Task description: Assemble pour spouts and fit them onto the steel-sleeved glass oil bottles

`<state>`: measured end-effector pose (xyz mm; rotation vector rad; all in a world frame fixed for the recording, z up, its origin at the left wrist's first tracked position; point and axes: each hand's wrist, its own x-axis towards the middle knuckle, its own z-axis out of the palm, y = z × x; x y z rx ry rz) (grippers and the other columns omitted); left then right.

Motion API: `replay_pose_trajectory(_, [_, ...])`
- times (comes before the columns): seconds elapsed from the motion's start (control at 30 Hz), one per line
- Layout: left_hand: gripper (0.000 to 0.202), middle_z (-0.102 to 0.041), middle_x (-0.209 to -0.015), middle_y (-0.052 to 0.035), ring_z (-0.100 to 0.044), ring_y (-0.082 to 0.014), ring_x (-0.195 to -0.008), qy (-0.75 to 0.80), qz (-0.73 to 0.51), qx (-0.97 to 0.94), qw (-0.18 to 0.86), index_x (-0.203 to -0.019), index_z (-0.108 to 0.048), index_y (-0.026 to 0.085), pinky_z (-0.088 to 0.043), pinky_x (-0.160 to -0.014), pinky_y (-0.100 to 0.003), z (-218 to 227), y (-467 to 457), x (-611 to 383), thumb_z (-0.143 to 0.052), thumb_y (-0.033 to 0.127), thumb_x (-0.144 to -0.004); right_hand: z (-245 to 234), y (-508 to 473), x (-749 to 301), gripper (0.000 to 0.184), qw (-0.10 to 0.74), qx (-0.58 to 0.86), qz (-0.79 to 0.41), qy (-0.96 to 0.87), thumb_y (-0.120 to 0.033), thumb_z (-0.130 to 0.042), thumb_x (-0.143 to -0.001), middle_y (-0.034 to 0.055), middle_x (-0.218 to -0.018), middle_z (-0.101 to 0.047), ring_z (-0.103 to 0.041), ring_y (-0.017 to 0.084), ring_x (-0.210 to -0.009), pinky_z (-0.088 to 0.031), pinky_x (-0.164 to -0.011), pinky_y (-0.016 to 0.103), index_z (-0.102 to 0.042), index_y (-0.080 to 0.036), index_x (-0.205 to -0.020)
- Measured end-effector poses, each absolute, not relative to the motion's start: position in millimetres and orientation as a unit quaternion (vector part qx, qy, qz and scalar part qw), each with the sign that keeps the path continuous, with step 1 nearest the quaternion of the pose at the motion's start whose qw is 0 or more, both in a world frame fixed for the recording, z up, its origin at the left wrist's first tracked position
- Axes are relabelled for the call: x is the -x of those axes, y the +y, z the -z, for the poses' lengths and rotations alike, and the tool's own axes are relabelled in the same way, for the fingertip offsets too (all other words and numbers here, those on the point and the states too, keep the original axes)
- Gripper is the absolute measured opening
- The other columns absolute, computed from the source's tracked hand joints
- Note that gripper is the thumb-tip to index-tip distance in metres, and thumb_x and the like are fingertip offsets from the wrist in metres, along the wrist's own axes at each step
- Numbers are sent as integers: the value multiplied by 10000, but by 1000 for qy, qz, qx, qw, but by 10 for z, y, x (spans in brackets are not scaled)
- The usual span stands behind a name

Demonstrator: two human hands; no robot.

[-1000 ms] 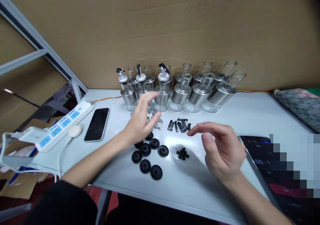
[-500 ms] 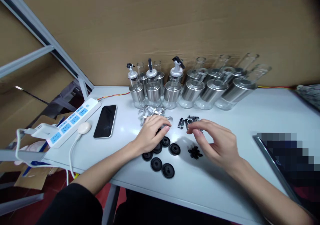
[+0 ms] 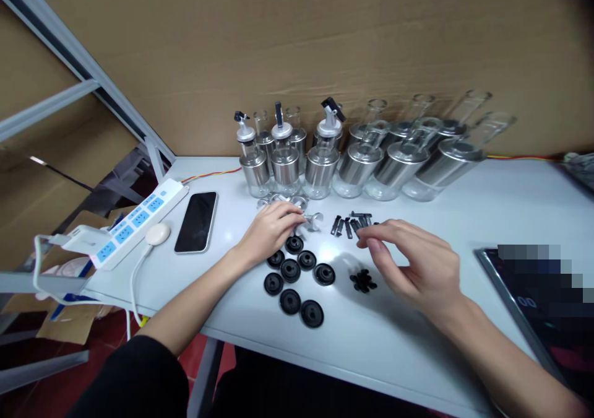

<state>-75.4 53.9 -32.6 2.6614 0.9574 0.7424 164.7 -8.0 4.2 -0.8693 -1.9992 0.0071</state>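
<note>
My left hand (image 3: 269,231) rests on the white table (image 3: 417,207), its fingers curled round a silver metal spout piece (image 3: 314,221) at the edge of a small heap of such pieces (image 3: 283,200). Just below it lie several black round caps (image 3: 297,278). My right hand (image 3: 413,263) hovers low, thumb and fingers drawn together at the near edge of a row of small black pins (image 3: 350,223); what the fingertips pinch is hidden. A little pile of tiny black rings (image 3: 362,280) lies under that hand's thumb side.
Several glass-and-steel bottles (image 3: 362,164) stand along the cardboard wall, three at the left with spouts fitted (image 3: 278,139). A black phone (image 3: 197,221), a white power strip (image 3: 134,220) and a round plug (image 3: 156,235) lie left. A dark screen (image 3: 520,300) sits right.
My left hand came down from above the bottles onto the silver pieces and closed on one. My right hand moved toward the black pins and drew its fingers together.
</note>
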Motion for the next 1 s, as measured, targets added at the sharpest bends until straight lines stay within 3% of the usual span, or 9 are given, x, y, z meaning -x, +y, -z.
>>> replay_pose_trajectory(0.2, [399, -630, -1144, -70, -527, -204, -1109, 332, -210, -912, 121, -1202, -567, 208, -390, -955, -410, 305, 532, 744, -340, 49, -914, -35, -77, -1647, 125, 449, 362, 2, -817, -83, -520, -873, 13, -650, -637, -587, 144, -555, -442, -535, 272, -587, -186, -894])
replay_pose_trajectory(0.4, [277, -645, -1139, -48, -525, -193, -1128, 341, -179, -912, 143, -1192, -571, 240, -267, -1048, -434, 254, 511, 729, -401, 268, -976, -2, -69, -1657, 130, 446, 357, 4, -821, -76, -530, -868, 17, -665, -643, -590, 147, -561, -443, -541, 277, -586, -185, -911])
replay_pose_trajectory(0.53, [386, -652, -1130, -56, -528, -210, -1136, 361, -172, -902, 163, -1239, -536, 250, -181, -1094, -481, 245, 497, 714, -514, 451, -911, 10, -72, -1659, 149, 448, 353, 8, -822, -71, -539, -857, 21, -679, -649, -597, 160, -580, -455, -561, 294, -590, -188, -933])
replay_pose_trajectory(0.73, [279, -663, -1083, -37, -542, -204, -1114, 399, -177, -880, 189, -1184, -553, 233, -105, -1106, -519, 234, 452, 671, -492, 357, -941, 4, -58, -1633, 188, 457, 342, 8, -821, -51, -548, -840, 16, -659, -644, -596, 175, -600, -488, -613, 330, -584, -197, -955])
replay_pose_trajectory(1.0, [279, -642, -1107, -62, -551, -214, -1094, 438, -271, -840, 171, -1177, -536, 209, -210, -1074, -460, 290, 367, 605, -421, 334, -956, -12, -79, -1630, 230, 458, 344, 27, -819, -49, -533, -843, -22, -657, -654, -562, 133, -497, -509, -758, 400, -565, -229, -982])
